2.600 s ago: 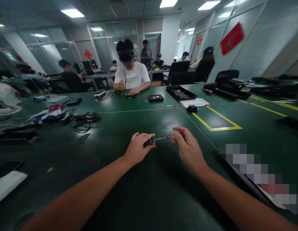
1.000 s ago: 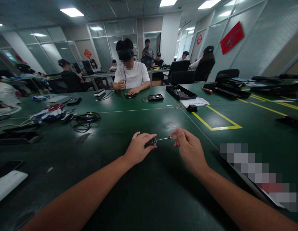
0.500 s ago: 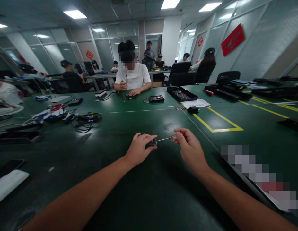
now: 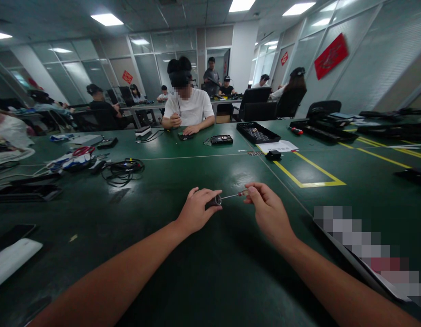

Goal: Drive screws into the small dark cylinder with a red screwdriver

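My left hand (image 4: 196, 210) is closed around a small dark cylinder (image 4: 213, 202), whose round end with a pale metallic rim faces right. Most of the cylinder's body is hidden by my fingers, so its exact kind does not show. Between thumb and fingers, my right hand (image 4: 270, 211) pinches a screwdriver (image 4: 242, 193) with a clear and red handle. Its thin shaft points left, and the tip meets the rim of the cylinder; whether it sits inside or only touches the edge I cannot tell. Both hands are over the green table (image 4: 210, 277).
Across the table a person in a white shirt (image 4: 193, 106) handles a dark device. A black tray (image 4: 258, 132), a small black box (image 4: 273, 155) and coiled black cables (image 4: 122, 170) lie beyond my hands. A white object (image 4: 16, 259) is at left, a blurred-out sheet at right.
Both hands keep nearly the same pose, with the screwdriver still at the cylinder's end. The whole view has shifted very slightly.
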Motion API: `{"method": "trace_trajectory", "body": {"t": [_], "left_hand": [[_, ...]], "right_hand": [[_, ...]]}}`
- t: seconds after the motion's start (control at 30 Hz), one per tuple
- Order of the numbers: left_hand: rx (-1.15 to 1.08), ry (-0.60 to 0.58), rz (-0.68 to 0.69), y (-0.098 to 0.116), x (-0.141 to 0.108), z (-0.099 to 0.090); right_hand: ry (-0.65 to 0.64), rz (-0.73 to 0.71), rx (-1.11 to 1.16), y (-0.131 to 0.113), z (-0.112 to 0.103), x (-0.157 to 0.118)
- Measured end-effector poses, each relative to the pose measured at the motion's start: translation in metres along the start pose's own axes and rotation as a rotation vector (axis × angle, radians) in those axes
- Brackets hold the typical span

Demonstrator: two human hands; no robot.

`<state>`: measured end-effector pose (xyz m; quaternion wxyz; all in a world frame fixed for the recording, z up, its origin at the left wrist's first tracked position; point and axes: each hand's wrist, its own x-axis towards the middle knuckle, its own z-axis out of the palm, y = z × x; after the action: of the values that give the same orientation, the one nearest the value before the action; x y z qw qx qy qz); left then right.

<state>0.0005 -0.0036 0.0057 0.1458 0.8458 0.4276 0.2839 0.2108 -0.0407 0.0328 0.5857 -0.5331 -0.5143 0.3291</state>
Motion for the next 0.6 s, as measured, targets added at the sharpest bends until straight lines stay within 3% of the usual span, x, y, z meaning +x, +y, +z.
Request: {"method": "trace_trajectory", "body": {"t": [0.2,0.4,0.47,0.6], "left_hand": [[-0.015,0.028,0.012,-0.002,0.001,0.001],[0.062,0.015,0.044,-0.004,0.003,-0.002],[0.047,-0.012,0.015,-0.005,0.003,-0.003],[0.029,-0.020,0.004,-0.002,0.002,-0.003]], "right_hand": [[-0.033,0.063,0.138,0.009,0.005,0.000],[-0.078,0.519,0.485,0.014,-0.001,0.012],[-0.002,0.503,0.504,0.014,-0.003,0.013],[0.069,0.293,0.385,0.013,-0.001,0.010]]}}
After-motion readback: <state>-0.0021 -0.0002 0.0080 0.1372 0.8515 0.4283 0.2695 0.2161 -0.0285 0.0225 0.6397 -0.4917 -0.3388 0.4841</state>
